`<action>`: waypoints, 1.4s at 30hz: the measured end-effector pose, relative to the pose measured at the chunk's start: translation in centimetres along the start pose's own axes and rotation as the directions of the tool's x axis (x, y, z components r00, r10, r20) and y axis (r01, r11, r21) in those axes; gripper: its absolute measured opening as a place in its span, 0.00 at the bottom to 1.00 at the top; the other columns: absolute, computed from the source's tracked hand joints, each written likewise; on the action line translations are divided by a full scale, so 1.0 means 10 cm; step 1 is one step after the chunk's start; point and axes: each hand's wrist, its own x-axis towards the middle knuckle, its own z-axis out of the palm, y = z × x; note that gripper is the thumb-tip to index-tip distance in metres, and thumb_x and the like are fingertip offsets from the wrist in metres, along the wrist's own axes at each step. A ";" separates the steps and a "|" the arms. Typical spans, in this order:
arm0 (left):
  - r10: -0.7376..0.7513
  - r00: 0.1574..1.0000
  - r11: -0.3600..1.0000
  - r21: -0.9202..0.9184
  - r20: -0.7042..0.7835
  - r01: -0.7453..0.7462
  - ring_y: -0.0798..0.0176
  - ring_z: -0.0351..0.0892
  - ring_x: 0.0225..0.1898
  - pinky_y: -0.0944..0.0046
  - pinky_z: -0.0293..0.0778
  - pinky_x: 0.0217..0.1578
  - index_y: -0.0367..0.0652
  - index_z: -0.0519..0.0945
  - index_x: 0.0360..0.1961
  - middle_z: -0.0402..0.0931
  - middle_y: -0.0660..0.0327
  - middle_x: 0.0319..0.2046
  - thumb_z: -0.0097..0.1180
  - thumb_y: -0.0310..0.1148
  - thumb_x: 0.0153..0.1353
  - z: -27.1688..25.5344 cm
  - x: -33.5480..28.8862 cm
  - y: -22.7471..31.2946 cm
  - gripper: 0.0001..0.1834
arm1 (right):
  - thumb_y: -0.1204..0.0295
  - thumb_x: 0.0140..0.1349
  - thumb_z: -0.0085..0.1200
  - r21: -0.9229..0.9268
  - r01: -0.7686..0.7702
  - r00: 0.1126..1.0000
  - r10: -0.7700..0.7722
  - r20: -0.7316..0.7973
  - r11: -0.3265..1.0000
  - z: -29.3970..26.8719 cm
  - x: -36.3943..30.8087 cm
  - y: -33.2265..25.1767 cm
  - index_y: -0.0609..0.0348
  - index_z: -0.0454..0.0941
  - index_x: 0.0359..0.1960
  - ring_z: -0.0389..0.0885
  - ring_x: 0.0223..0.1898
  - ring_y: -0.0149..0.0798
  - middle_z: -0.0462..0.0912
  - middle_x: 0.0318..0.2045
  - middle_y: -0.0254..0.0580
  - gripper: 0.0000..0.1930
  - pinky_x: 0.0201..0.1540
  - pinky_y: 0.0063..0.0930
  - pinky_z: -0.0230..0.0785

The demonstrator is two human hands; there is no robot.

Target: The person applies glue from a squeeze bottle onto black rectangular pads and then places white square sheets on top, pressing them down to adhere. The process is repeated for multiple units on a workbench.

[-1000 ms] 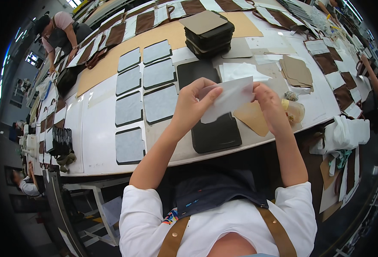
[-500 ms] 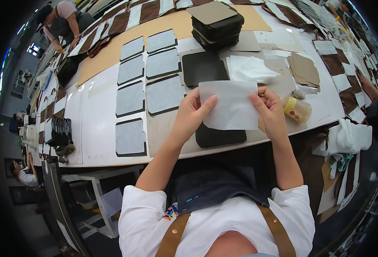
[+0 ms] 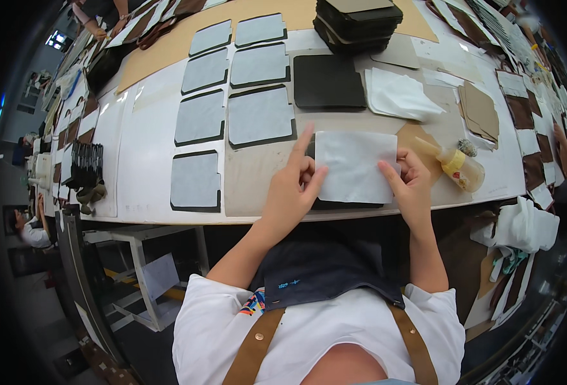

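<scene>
A thin white rectangular sheet (image 3: 355,167) is stretched between my two hands over a dark panel (image 3: 348,206), which it mostly covers. My left hand (image 3: 290,189) pinches its left edge, the index finger pointing out straight. At the sheet's right edge, my right hand (image 3: 414,186) grips with thumb and fingers. Whether the sheet touches the panel cannot be made out. Just beyond lie a bare dark panel (image 3: 328,83) and a loose pile of white sheets (image 3: 399,95). To the left, several dark panels with pale sheets on them (image 3: 195,179) lie in two columns.
A tall stack of dark panels (image 3: 357,29) stands at the back. A yellow-topped bottle (image 3: 462,170) leans near my right hand, by brown card pieces (image 3: 479,112). A dark bundle (image 3: 86,170) sits at the left. White bags (image 3: 524,224) hang at the table's right edge.
The sheet has come lower and slightly right, over the dark panel. My left index finger has straightened away from the sheet. The view has shifted, so the table sits higher.
</scene>
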 end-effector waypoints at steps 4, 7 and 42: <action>0.057 0.998 0.956 0.286 0.037 -0.065 0.62 0.70 0.18 0.63 0.69 0.25 0.51 0.79 0.64 0.75 0.56 0.21 0.62 0.29 0.65 -0.02 -0.12 -0.11 0.25 | 0.76 0.67 0.62 -0.223 0.032 0.999 -0.040 -0.030 0.974 0.03 -0.01 0.05 0.65 0.79 0.39 0.63 0.23 0.16 0.76 0.23 0.24 0.05 0.26 0.16 0.53; 0.072 0.997 0.946 0.315 0.022 -0.076 0.59 0.73 0.19 0.62 0.71 0.25 0.48 0.84 0.58 0.78 0.54 0.22 0.64 0.31 0.64 -0.05 -0.13 -0.19 0.20 | 0.75 0.65 0.63 -0.340 0.083 0.993 -0.107 -0.053 0.937 0.08 0.04 0.16 0.65 0.79 0.35 0.57 0.21 0.19 0.69 0.19 0.25 0.06 0.24 0.20 0.49; 0.015 1.000 0.920 0.391 -0.021 -0.006 0.68 0.66 0.18 0.66 0.67 0.24 0.42 0.85 0.55 0.71 0.59 0.18 0.68 0.32 0.62 -0.05 -0.10 -0.25 0.19 | 0.74 0.61 0.65 -0.765 0.273 0.920 -0.390 0.031 0.583 0.24 0.04 0.03 0.55 0.83 0.52 0.71 0.23 0.38 0.74 0.21 0.38 0.16 0.30 0.32 0.65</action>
